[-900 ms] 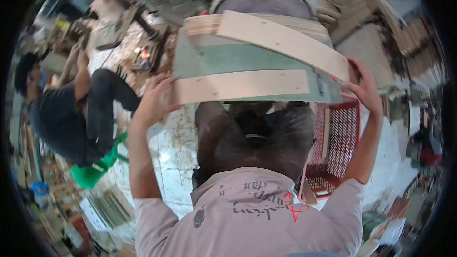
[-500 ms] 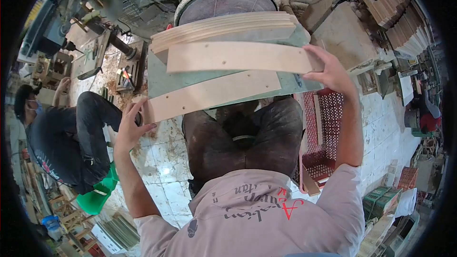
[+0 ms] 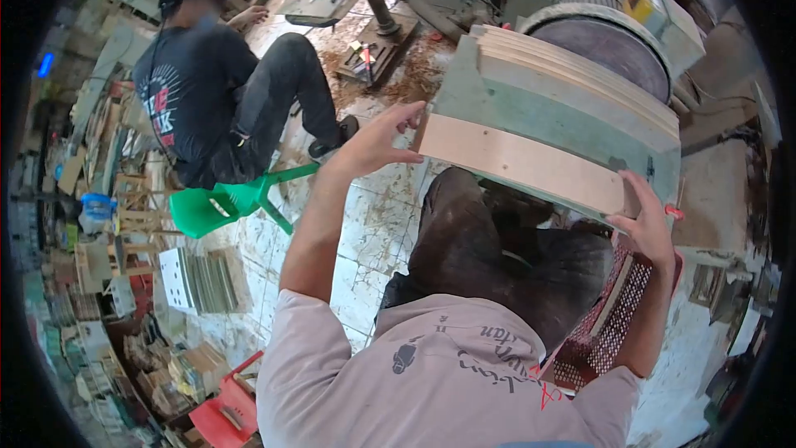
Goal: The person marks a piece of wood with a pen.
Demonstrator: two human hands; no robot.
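A pale, slightly curved wooden strip (image 3: 531,159) with small holes lies along the near edge of the green work table (image 3: 564,120). My left hand (image 3: 377,143) pinches its left end, thumb on the near side and fingers on the far side. At the opposite end, my right hand (image 3: 645,217) grips the strip between thumb and fingers. Behind it, a stack of similar curved strips (image 3: 572,75) stands on edge in front of a round sanding disc (image 3: 609,50).
A person (image 3: 211,75) in dark clothes sits on a green chair (image 3: 224,203) to the left. A red perforated crate (image 3: 601,315) stands by my right leg. Stacked boards (image 3: 207,282) and a red chair (image 3: 228,415) are on the tiled floor.
My right hand has lowered its strip towards me onto the one my left hand held; a single strip face now shows at the front. The view has turned left.
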